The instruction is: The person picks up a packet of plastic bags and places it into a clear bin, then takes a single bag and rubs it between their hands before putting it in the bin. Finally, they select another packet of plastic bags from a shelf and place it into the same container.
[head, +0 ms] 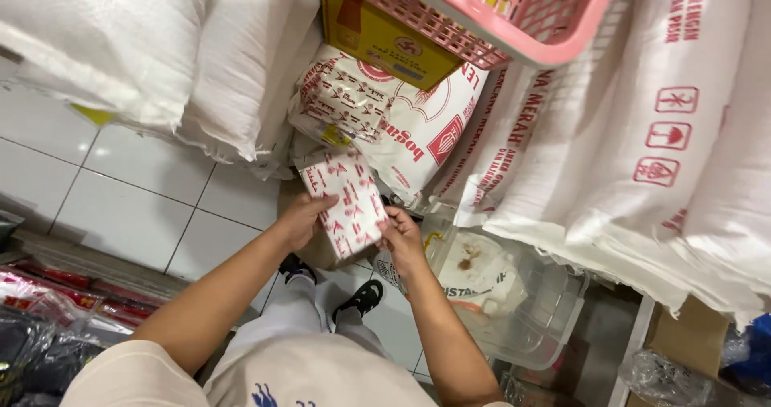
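White paper with red print is covering the packet that both hands are holding in the middle of the view, above the person's feet in black sandals. The left hand is gripping the packet's left edge, with the fingers curling over its upper left side. The right hand is pinching the lower right corner of the packet, the fingers closing on it. The packet is tilting, its top leaning to the left, and it is hanging in the air just in front of a bigger bag of the same white and red look, which is lying against the sacks. A yellow box is sitting above this bag, and a pink basket is reaching over the box at the top edge. Large white sacks with red marks are leaning on the right side, and plain white sacks are lying at the upper left on the white tile floor. A clear plastic tub is standing just right of the right hand, with a crumpled white bag inside it. Red packets are lying at the lower left, near the left arm.
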